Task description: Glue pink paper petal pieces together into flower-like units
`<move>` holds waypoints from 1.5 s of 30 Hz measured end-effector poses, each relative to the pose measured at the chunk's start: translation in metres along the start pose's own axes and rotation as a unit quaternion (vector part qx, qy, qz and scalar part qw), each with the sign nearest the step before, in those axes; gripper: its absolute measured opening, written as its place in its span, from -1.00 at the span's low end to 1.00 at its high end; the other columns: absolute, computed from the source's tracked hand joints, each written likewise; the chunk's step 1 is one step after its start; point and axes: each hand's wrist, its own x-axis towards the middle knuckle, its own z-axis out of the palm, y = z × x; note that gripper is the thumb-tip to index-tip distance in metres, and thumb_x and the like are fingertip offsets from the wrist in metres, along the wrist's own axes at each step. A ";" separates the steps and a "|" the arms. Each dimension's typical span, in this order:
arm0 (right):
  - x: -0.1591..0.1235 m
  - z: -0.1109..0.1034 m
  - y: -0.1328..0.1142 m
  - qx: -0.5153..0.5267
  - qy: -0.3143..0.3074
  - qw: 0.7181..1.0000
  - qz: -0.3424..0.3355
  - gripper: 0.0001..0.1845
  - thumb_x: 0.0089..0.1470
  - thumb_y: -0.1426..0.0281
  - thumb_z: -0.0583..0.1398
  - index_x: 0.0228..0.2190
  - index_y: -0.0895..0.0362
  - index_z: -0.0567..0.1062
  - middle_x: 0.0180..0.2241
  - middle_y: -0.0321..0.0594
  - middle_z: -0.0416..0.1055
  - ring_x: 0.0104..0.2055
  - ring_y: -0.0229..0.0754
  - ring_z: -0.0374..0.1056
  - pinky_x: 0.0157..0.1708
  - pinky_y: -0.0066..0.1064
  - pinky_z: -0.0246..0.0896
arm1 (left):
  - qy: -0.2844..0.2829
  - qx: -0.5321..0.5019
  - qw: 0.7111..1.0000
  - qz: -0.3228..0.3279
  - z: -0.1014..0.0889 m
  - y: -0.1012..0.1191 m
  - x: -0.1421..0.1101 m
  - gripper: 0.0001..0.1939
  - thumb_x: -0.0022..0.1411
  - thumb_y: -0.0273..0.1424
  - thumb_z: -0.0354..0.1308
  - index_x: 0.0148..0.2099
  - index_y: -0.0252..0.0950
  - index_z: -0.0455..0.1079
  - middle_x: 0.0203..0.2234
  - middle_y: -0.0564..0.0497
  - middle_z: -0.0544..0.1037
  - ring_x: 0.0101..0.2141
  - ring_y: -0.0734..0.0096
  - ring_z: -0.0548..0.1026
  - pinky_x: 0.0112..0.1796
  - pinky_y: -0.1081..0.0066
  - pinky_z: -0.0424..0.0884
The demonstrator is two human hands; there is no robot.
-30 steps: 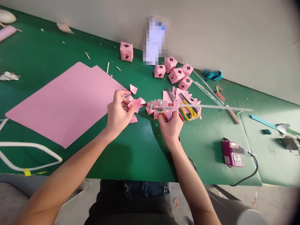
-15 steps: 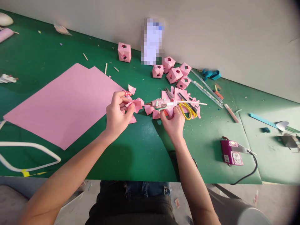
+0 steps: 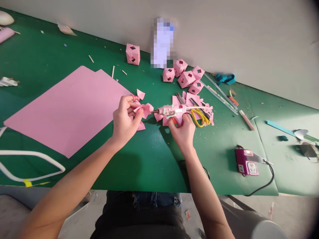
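Observation:
Between thumb and fingers, my left hand (image 3: 127, 118) pinches a folded pink paper piece (image 3: 146, 110). A strip of red-patterned wrapping shows on one of its fingers. My right hand (image 3: 183, 131) is closed around the handle of a pink glue gun (image 3: 169, 110), a white glue stick (image 3: 195, 107) sticking out of its back. The gun's metal nozzle points left, at or close by the paper's right edge; whether they touch I cannot tell. More pink paper pieces (image 3: 141, 94) lie around the left hand. Behind the gun are yellow-handled scissors (image 3: 200, 119) on pink scraps (image 3: 190, 98).
A large pink sheet (image 3: 67, 113) covers the left part of the green table (image 3: 149, 159). Several pink paper polyhedra (image 3: 186, 79) and a blurred phone (image 3: 162, 43) stand by the wall. Clear rulers (image 3: 220, 98) lie right; a purple power socket (image 3: 246, 162) with a cable sits near the front.
The glue gun has shifted slightly left and its nozzle tilts a little further down, near the paper. My left hand has stayed almost still with the folded paper.

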 end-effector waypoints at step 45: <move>-0.003 0.002 -0.019 0.448 -0.285 0.819 0.218 -0.63 -0.21 0.02 0.57 -0.46 0.01 0.76 -0.41 -0.25 0.59 -0.38 -0.26 0.32 -0.31 -0.32 0.29 | -0.108 -0.132 0.982 -0.075 0.009 0.016 -0.012 -0.64 0.22 -0.42 0.25 0.03 -0.20 0.26 -0.40 0.14 0.55 -0.36 0.44 0.65 -0.37 0.50 0.59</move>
